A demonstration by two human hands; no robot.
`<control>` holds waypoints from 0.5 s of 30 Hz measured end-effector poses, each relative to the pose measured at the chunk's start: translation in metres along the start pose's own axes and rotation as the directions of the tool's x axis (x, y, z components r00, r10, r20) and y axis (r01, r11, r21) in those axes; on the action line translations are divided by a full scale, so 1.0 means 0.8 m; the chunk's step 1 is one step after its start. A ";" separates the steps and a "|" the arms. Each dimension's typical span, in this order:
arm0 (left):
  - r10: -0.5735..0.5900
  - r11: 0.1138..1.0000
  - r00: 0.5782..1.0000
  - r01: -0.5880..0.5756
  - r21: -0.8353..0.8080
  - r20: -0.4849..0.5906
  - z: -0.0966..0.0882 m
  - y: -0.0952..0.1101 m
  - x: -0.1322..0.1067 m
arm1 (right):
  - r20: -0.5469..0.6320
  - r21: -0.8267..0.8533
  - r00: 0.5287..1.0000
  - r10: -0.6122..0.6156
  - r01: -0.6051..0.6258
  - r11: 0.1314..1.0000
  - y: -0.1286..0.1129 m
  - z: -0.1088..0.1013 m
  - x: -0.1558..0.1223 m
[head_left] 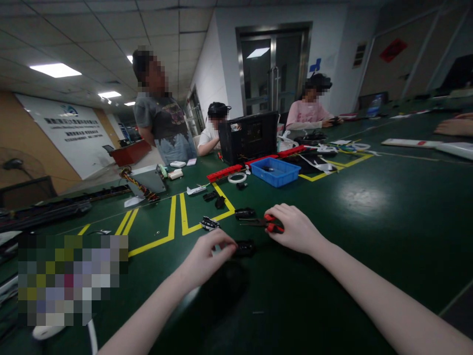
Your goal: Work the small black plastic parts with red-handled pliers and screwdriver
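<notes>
Wrapped around the red handles of a pair of long-nose pliers (pixel 258 223) is my right hand (pixel 293 229); the jaws point left over the green table. My left hand (pixel 212 256) pinches the left end of a small black plastic part (pixel 245 248) lying just below the pliers. Another black part (pixel 245 213) rests behind the pliers' jaws. Left of it, beyond my left hand, sits a black-and-silver piece (pixel 210 223). Further back are small black pieces (pixel 219 202) inside a yellow tape outline.
A blue tray (pixel 275 171) with a dark item inside stands at the back, before a black case (pixel 249 138). Near it are a red power strip (pixel 225 172) and a roll of white tape (pixel 237 177). A metal power supply (pixel 148 180) with cables is at left. Several people are around the table.
</notes>
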State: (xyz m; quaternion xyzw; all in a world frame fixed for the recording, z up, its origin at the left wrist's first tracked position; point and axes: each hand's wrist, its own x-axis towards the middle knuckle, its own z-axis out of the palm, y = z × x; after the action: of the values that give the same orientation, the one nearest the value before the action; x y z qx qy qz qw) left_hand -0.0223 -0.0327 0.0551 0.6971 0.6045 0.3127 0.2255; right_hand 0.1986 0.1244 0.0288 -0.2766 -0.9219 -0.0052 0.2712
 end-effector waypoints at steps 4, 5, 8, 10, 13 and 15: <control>-0.022 0.997 0.934 -0.005 0.077 0.356 0.015 0.038 -0.057 | -0.001 -0.003 1.000 -0.028 0.028 1.000 -0.002 -0.001 0.000; -0.024 0.994 0.918 -0.022 0.110 0.396 0.022 0.042 -0.066 | 0.000 -0.004 1.000 -0.031 0.031 1.000 -0.004 0.000 0.000; -0.054 0.983 0.905 -0.026 0.183 0.421 0.042 0.041 -0.076 | 0.004 -0.014 0.999 -0.036 0.036 0.999 -0.006 0.001 0.000; -0.046 0.978 0.904 -0.045 0.203 0.426 0.049 0.038 -0.074 | 0.011 -0.017 0.999 -0.042 0.042 0.999 -0.005 0.002 -0.001; -0.018 0.970 0.898 -0.090 0.225 0.439 0.053 0.037 -0.071 | 0.027 -0.012 0.998 -0.050 0.051 0.999 -0.003 0.003 -0.001; -0.018 0.965 0.902 -0.098 0.245 0.430 0.053 0.039 -0.071 | 0.036 -0.007 0.998 -0.055 0.055 0.998 -0.002 0.004 -0.001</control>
State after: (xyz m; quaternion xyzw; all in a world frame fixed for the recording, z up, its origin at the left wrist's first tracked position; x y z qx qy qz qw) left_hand 0.0255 -0.0909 0.0373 0.7845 0.5614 0.0741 0.2527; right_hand 0.1970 0.1232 0.0260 -0.2523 -0.9338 -0.0114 0.2535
